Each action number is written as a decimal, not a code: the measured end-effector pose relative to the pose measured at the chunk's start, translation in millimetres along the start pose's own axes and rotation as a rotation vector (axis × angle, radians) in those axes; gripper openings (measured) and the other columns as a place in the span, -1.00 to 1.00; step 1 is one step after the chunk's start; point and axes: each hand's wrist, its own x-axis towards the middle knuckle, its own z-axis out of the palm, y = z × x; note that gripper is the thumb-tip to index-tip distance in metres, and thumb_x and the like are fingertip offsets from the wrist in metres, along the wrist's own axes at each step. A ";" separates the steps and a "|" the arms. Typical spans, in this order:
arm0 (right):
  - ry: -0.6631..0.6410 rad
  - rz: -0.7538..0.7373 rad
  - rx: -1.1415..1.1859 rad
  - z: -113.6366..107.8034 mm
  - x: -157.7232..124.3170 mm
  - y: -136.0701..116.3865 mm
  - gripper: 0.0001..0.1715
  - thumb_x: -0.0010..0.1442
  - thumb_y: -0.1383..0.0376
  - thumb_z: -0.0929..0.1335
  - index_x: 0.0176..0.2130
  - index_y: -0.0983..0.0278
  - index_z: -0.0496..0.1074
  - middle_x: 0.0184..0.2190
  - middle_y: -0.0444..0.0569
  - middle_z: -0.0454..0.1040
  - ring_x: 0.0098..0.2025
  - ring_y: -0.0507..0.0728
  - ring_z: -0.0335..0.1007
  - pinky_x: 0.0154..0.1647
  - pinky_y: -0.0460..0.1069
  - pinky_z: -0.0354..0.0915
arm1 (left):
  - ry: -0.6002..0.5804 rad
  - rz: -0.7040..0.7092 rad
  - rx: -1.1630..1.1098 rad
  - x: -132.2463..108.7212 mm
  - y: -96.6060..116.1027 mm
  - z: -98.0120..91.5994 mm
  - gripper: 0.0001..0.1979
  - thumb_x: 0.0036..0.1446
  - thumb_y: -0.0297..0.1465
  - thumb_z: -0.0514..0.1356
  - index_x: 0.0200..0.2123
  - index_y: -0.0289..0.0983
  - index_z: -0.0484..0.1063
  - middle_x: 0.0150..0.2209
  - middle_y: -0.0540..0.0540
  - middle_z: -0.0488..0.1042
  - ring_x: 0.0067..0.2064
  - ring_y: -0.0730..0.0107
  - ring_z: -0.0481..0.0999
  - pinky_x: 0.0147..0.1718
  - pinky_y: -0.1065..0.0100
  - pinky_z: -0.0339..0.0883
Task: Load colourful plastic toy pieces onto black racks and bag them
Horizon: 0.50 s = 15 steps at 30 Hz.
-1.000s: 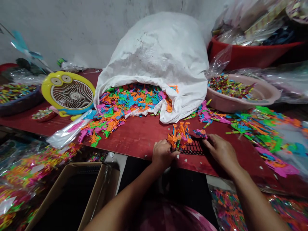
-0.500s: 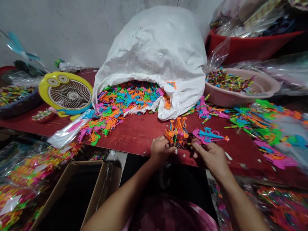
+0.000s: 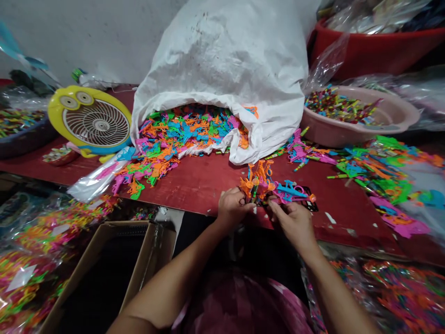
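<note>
My left hand (image 3: 232, 206) is closed at the left end of a black openwork plastic strip (image 3: 310, 200), thumb and fingers pinching its near edge. Orange plastic toy pieces (image 3: 257, 180) stand upright in a cluster on the strip, right beside those fingers. My right hand (image 3: 295, 225) pinches the near end of a pink and blue plastic toy (image 3: 290, 191), which lies across the strip just right of the orange cluster. The fingertips cover the spot where toy and strip meet, so I cannot tell whether they are joined.
A white sack (image 3: 225, 60) spills colourful plastic pieces (image 3: 187, 127) onto the red table (image 3: 194, 185). A yellow fan (image 3: 99, 123) stands left, a pink basin (image 3: 361, 132) right. More pieces (image 3: 392, 181) lie at right. Below left sits a cardboard box (image 3: 139, 273).
My right hand has brought the pink and blue toy left, up against the orange cluster. The strip's right end now shows beyond that hand. The whole view has shifted slightly.
</note>
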 end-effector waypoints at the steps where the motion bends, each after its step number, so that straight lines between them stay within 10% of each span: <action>1: 0.004 -0.032 -0.015 1.5 -0.7 -0.4 -0.45 0.19 -0.06 0.31 -0.58 0.27 0.44 -0.67 -0.06 0.44 -0.58 0.08 0.34 -0.49 -0.05 0.17 | 0.005 0.004 0.000 -0.2 0.2 0.0 -0.67 0.07 -0.13 0.32 -0.53 -0.24 0.41 -0.42 0.03 0.46 -0.30 0.36 0.39 -0.32 0.32 0.05; 8: 0.129 -0.349 -0.293 9.0 -10.2 3.4 -0.35 0.30 -0.01 0.26 -0.70 0.23 0.30 -0.78 -0.16 0.17 -0.70 -0.01 0.03 -0.55 -0.03 -0.02 | 0.011 0.036 -0.008 -1.3 2.5 -0.7 -0.75 0.11 -0.17 0.29 -0.45 -0.22 0.46 -0.35 0.01 0.50 -0.23 0.33 0.42 -0.29 0.31 0.08; 15: 0.204 -0.543 -0.446 16.1 -12.7 8.7 -0.50 0.38 0.13 0.23 -0.43 0.34 0.52 -0.62 -0.06 0.39 -0.61 0.03 0.23 -0.49 -0.03 0.10 | 0.018 0.039 -0.040 -1.3 0.7 1.8 -0.70 0.11 -0.18 0.29 -0.53 -0.24 0.40 -0.36 0.01 0.48 -0.27 0.37 0.41 -0.30 0.33 0.07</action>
